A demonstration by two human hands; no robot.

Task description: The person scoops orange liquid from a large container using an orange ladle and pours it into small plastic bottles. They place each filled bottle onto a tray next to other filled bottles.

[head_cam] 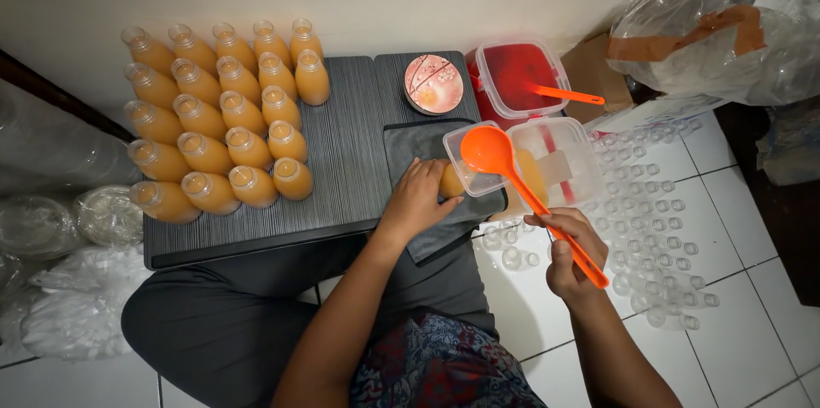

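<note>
Bottle (450, 180): filled with orange liquid, lying on a dark grey cloth (410, 147) on the low black counter (342, 160). Only a short part shows past the fingers; its long axis seems to run left–right across the person's front, mouth end pointing toward the right hand, though the mouth itself is hidden behind a square plastic funnel-like cup (472, 160).

Left hand (417, 199): curled down over the bottle, holding it against the cloth. It is the nearer hand, in contact.

Right hand (571, 252): closed around the lower handle of an orange ladle (512, 177), held apart from the bottle, lower right of it. The handle slants up-left; the bowl hangs just right of the left hand's fingertips, over the cup.

Beyond the bowl: clear tub of orange liquid (559, 160), then a red tub (517, 75). Far left of the left hand: rows of filled bottles (222, 117), standing.
</note>
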